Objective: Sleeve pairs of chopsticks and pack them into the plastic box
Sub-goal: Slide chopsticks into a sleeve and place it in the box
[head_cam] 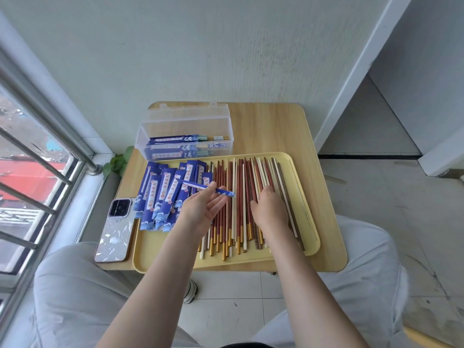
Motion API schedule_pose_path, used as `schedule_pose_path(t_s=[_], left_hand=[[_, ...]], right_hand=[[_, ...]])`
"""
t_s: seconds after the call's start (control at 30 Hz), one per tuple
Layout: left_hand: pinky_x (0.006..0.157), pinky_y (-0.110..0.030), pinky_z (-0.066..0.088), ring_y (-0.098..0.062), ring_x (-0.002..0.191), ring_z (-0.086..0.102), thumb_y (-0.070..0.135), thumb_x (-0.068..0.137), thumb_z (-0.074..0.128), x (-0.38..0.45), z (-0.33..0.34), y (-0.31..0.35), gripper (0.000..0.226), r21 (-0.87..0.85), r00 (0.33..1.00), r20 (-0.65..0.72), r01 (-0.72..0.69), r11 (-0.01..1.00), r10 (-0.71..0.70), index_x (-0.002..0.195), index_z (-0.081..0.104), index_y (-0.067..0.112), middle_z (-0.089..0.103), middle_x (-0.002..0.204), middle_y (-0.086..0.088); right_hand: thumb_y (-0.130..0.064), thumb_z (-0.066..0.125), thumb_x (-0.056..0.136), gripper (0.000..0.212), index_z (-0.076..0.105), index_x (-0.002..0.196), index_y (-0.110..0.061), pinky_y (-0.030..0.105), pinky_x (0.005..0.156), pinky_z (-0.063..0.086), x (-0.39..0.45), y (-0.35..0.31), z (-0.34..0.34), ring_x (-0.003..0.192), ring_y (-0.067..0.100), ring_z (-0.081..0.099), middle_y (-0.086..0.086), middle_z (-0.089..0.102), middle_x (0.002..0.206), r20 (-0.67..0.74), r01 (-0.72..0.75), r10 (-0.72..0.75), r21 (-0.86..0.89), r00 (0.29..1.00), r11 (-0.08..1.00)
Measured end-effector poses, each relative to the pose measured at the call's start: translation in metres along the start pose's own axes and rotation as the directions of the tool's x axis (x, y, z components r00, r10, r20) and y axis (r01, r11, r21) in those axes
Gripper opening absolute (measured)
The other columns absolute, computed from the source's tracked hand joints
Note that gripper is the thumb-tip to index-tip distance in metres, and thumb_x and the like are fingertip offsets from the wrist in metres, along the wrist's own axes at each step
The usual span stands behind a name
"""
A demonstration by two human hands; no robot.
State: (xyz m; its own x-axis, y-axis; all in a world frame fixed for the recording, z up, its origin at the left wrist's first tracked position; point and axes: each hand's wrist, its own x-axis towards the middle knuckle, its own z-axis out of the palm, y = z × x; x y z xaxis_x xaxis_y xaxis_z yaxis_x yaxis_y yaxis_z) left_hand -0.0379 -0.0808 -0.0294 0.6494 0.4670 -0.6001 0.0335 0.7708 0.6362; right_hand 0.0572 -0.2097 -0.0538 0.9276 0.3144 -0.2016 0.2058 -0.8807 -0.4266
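Observation:
A yellow tray [305, 197] holds a spread of loose chopsticks [238, 187], red, white and brown, some with gold ends. A pile of blue paper sleeves [160, 194] lies on the tray's left side. My left hand [204, 205], palm up, pinches one blue sleeve [208, 188] crosswise between thumb and fingertips. My right hand [270, 209] lies palm down on the chopsticks, fingers curled onto them; what they hold is hidden. A clear plastic box [184, 136] with its lid up stands behind the tray and holds several sleeved pairs.
The tray sits on a small wooden table [273, 126] against a white wall. A phone [116, 229] lies on the table's left edge. Window bars [37, 136] are on the left. A green plant [118, 163] peeks beside the table. My knees flank the table's front.

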Motion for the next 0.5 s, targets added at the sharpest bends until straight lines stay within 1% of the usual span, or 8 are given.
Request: schedule_pose_path(t_s=[0.07,0.1,0.17,0.23,0.33,0.4,0.43,0.5], left_hand=[[0.081,-0.032,0.062,-0.028,0.099,0.074,0.02,0.097,0.063,0.001,-0.002,-0.001,0.033,0.008,1.0,0.012,0.006,1.0,-0.006,0.12,0.059,-0.003,0.072,0.114,-0.022],[0.082,-0.033,0.061,-0.029,0.101,0.073,0.022,0.097,0.063,0.001,-0.004,-0.002,0.034,0.014,1.0,0.017,0.01,1.0,-0.011,0.121,0.059,-0.003,0.071,0.114,-0.023],[0.082,-0.033,0.061,-0.03,0.1,0.073,0.024,0.098,0.062,0.001,-0.005,-0.003,0.037,0.025,0.999,0.023,0.023,0.999,-0.023,0.123,0.058,-0.004,0.071,0.115,-0.023],[0.082,-0.034,0.061,-0.03,0.099,0.073,0.024,0.098,0.062,0.001,-0.006,-0.005,0.036,0.027,0.999,0.018,0.034,0.999,-0.035,0.121,0.059,-0.004,0.07,0.116,-0.025],[0.082,-0.034,0.061,-0.03,0.1,0.073,0.022,0.098,0.062,0.001,-0.005,-0.007,0.028,0.027,0.999,0.015,0.041,0.999,-0.042,0.113,0.061,-0.002,0.07,0.115,-0.025],[0.08,-0.032,0.062,-0.029,0.098,0.074,0.022,0.098,0.062,0.001,-0.003,-0.009,0.027,0.026,0.998,0.028,0.047,0.999,-0.048,0.113,0.061,-0.001,0.071,0.114,-0.024],[0.079,-0.032,0.062,-0.029,0.097,0.074,0.022,0.098,0.061,0.0,-0.002,-0.01,0.028,0.026,0.998,0.03,0.049,0.998,-0.049,0.114,0.06,-0.002,0.071,0.114,-0.024],[0.078,-0.031,0.063,-0.03,0.098,0.074,0.021,0.098,0.061,-0.001,0.0,-0.011,0.03,0.026,0.998,0.025,0.049,0.998,-0.049,0.117,0.06,-0.003,0.071,0.112,-0.024]], right_hand=[[-0.017,0.056,0.101,0.033,0.05,0.132,-0.005,0.019,0.044,0.034,0.001,0.0,-0.001,0.075,0.019,0.062,0.009,0.068,0.104,-0.003,-0.01,0.01,0.003,1.0,1.0],[-0.018,0.056,0.101,0.03,0.053,0.128,-0.006,0.019,0.043,0.033,0.002,0.001,-0.002,0.072,0.018,0.06,0.008,0.067,0.101,-0.005,-0.007,0.007,0.009,1.0,1.0],[-0.022,0.056,0.101,0.022,0.056,0.118,-0.008,0.022,0.047,0.04,0.003,0.004,-0.003,0.072,0.018,0.061,0.005,0.066,0.094,-0.023,0.003,-0.003,0.022,1.0,1.0],[-0.024,0.056,0.102,0.02,0.057,0.115,-0.009,0.028,0.056,0.05,0.003,0.009,-0.007,0.077,0.021,0.065,0.005,0.066,0.093,-0.049,0.009,-0.008,0.015,0.999,1.0],[-0.025,0.06,0.1,0.026,0.054,0.12,-0.009,0.033,0.065,0.055,0.004,0.012,-0.009,0.085,0.023,0.068,0.006,0.067,0.1,-0.032,-0.011,0.012,0.041,0.999,0.999],[-0.027,0.065,0.097,0.035,0.052,0.124,-0.008,0.034,0.071,0.057,0.004,0.01,-0.008,0.093,0.025,0.069,0.009,0.067,0.108,-0.019,-0.029,0.03,0.07,0.999,0.997],[-0.028,0.067,0.096,0.042,0.05,0.128,-0.007,0.034,0.072,0.057,0.005,0.009,-0.007,0.096,0.026,0.069,0.01,0.067,0.112,-0.014,-0.032,0.033,0.08,0.999,0.996],[-0.03,0.07,0.094,0.05,0.048,0.132,-0.005,0.033,0.07,0.055,0.007,0.009,-0.007,0.098,0.027,0.069,0.011,0.067,0.115,-0.004,-0.034,0.034,0.083,0.999,0.996]])
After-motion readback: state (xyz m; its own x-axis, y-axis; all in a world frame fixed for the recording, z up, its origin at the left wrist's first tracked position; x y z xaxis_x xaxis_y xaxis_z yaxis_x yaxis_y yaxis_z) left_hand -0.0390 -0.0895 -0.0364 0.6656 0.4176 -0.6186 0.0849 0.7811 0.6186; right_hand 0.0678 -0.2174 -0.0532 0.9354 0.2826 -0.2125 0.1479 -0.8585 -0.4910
